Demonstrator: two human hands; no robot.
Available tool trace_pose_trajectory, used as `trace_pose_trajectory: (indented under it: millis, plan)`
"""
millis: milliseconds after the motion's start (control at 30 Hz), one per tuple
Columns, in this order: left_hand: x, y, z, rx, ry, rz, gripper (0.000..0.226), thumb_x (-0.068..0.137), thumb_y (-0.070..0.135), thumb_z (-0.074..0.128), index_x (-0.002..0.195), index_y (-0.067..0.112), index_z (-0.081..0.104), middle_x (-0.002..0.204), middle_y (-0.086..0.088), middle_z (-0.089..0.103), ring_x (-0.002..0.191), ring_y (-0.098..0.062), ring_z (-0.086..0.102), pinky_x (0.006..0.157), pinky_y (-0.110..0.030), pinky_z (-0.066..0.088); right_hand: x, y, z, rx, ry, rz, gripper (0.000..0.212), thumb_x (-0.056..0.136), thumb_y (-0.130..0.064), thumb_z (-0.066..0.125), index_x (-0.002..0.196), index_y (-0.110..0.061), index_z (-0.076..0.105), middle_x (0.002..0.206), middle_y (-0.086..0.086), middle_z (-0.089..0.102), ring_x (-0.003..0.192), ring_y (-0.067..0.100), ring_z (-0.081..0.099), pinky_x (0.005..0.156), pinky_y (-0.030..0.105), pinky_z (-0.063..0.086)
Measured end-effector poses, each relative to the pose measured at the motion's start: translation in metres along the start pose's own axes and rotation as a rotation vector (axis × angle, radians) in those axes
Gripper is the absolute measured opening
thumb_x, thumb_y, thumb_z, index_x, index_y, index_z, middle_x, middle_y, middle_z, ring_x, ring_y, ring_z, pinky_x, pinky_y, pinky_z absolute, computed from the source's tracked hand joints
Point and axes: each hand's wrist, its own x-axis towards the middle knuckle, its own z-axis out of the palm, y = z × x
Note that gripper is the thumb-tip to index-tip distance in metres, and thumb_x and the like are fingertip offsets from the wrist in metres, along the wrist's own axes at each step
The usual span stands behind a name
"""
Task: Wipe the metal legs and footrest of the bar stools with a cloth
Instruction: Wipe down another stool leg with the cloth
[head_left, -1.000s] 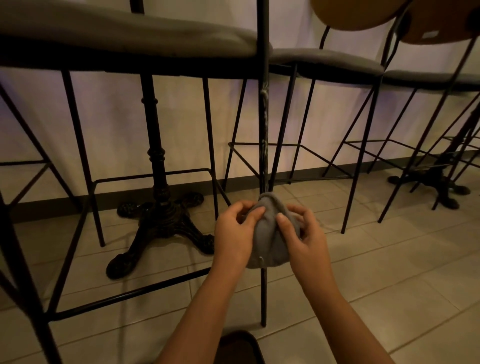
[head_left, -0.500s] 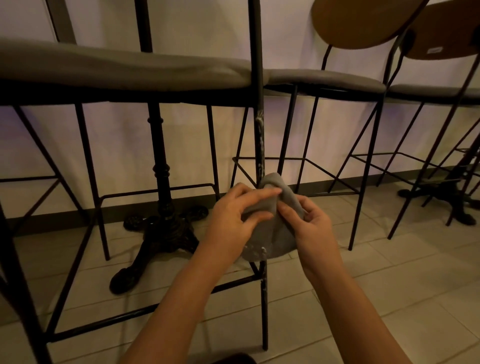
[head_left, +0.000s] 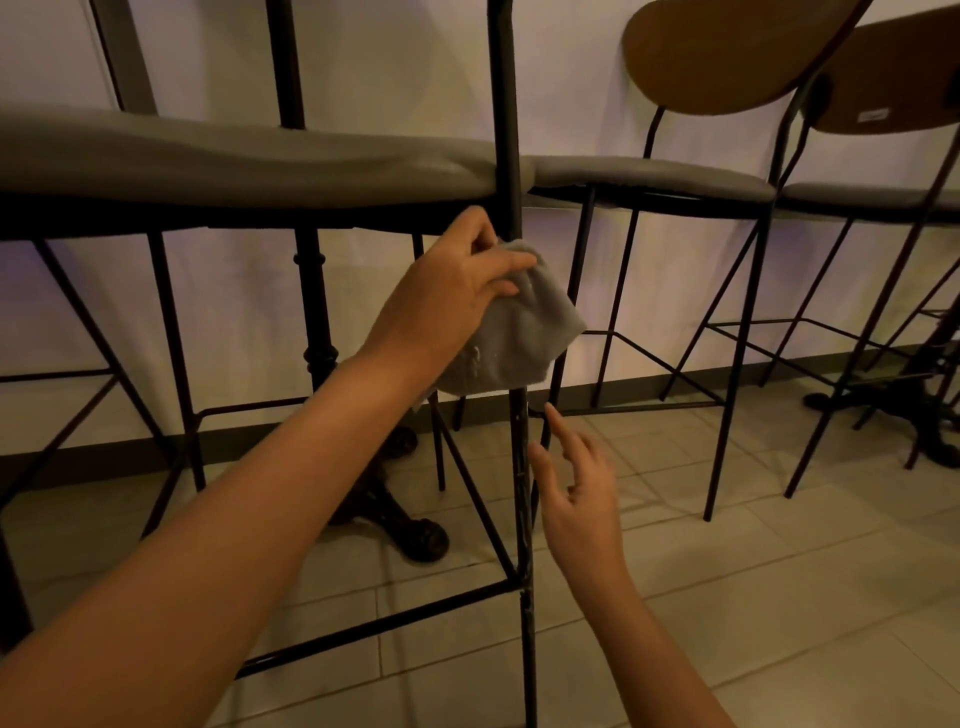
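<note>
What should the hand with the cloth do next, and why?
Probably slide the grey cloth down the front leg. The left hand grips it high on the leg, just under the seat, and pale smudges show lower down. The right hand is open beside the leg.

The grey cloth (head_left: 511, 325) covers a stretch of the nearest stool's front leg (head_left: 521, 483), so contact there is unseen. The left hand (head_left: 452, 291) hides the cloth's left part. The leg's foot runs off the bottom edge. The table base (head_left: 387, 512) is partly hidden behind the left forearm.
</note>
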Motion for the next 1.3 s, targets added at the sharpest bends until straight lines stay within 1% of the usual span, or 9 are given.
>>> trace_pose_trajectory:
  millis: [167,300,467,600,800,867,933,1167,1300]
  plan:
    - [-0.001,-0.007,0.014,0.159,0.247,-0.054,0.043,0.078,0.049,0.055,0.095,0.009,0.056,0.091,0.002,0.036,0.077,0.001,0.031,0.068,-0.01,0.038,0.008,-0.001,0.012,-0.115,0.059,-0.091,0.046,0.089,-0.039,0.049,0.128,-0.047,0.026,0.13,-0.004,0.043,0.113,0.003,0.029,0.087,0.018,0.028]
    - [-0.011,0.001,0.027,0.254,0.377,0.064,0.021,0.081,0.022,0.068,0.084,0.009,0.051,0.075,-0.006,0.045,0.066,-0.011,0.043,0.055,-0.02,0.042,0.013,-0.001,0.019,-0.137,0.089,-0.098,0.045,0.09,-0.035,0.051,0.128,-0.043,0.027,0.123,-0.005,0.052,0.109,0.009,0.034,0.086,0.025,0.033]
    - [-0.012,0.008,0.035,-0.221,0.319,-0.248,0.02,0.092,0.024,0.055,0.08,0.016,0.041,0.07,0.009,0.036,0.063,-0.006,0.046,0.063,-0.018,0.045,0.012,0.001,0.024,-0.128,0.086,-0.115,0.047,0.091,-0.035,0.05,0.131,-0.042,0.027,0.113,-0.006,0.059,0.105,0.014,0.039,0.086,0.032,0.041]
    - [-0.007,0.016,0.029,-0.381,0.379,-0.257,0.019,0.091,0.019,0.055,0.083,0.014,0.039,0.069,0.008,0.036,0.062,-0.013,0.046,0.062,-0.023,0.046,0.012,0.001,0.022,-0.128,0.071,-0.122,0.05,0.085,-0.061,0.041,0.131,-0.046,0.025,0.113,-0.013,0.057,0.108,0.009,0.038,0.088,0.034,0.041]
    - [-0.006,0.01,0.037,-0.185,0.371,-0.209,0.023,0.09,0.032,0.051,0.098,0.01,0.051,0.088,0.012,0.044,0.081,0.0,0.049,0.07,-0.013,0.046,0.013,0.0,0.023,-0.1,0.081,-0.144,0.048,0.086,-0.061,0.042,0.129,-0.046,0.027,0.112,-0.015,0.055,0.106,0.007,0.037,0.087,0.026,0.036]
    - [-0.009,0.009,0.043,0.067,0.36,-0.091,0.037,0.089,0.032,0.047,0.114,0.006,0.058,0.106,0.001,0.048,0.097,0.001,0.042,0.08,-0.006,0.039,0.014,0.002,0.023,-0.112,0.094,-0.157,0.048,0.085,-0.062,0.04,0.129,-0.046,0.027,0.112,-0.014,0.057,0.106,0.008,0.038,0.086,0.026,0.037]
    - [-0.01,0.006,0.048,0.174,0.379,-0.045,0.039,0.086,0.029,0.053,0.116,0.006,0.059,0.112,-0.014,0.048,0.104,-0.012,0.04,0.088,-0.015,0.037,0.014,0.003,0.022,-0.131,0.099,-0.169,0.048,0.082,-0.062,0.032,0.128,-0.048,0.027,0.111,-0.015,0.057,0.106,0.008,0.039,0.085,0.028,0.039]
    - [-0.007,0.002,0.061,0.094,0.456,-0.07,0.034,0.084,0.013,0.065,0.117,0.008,0.059,0.121,-0.008,0.036,0.113,-0.014,0.038,0.094,-0.029,0.049,0.018,0.004,0.021,-0.123,0.104,-0.185,0.043,0.086,-0.057,0.04,0.126,-0.051,0.025,0.104,-0.016,0.058,0.102,0.008,0.041,0.08,0.019,0.038]
    - [-0.01,0.005,0.062,0.034,0.47,-0.07,0.036,0.085,0.011,0.063,0.121,0.007,0.057,0.126,-0.005,0.031,0.117,-0.005,0.033,0.098,-0.026,0.045,0.025,0.003,0.019,-0.077,0.115,-0.183,0.046,0.089,-0.033,0.055,0.126,-0.046,0.03,0.096,-0.01,0.062,0.097,0.013,0.046,0.084,0.03,0.042]
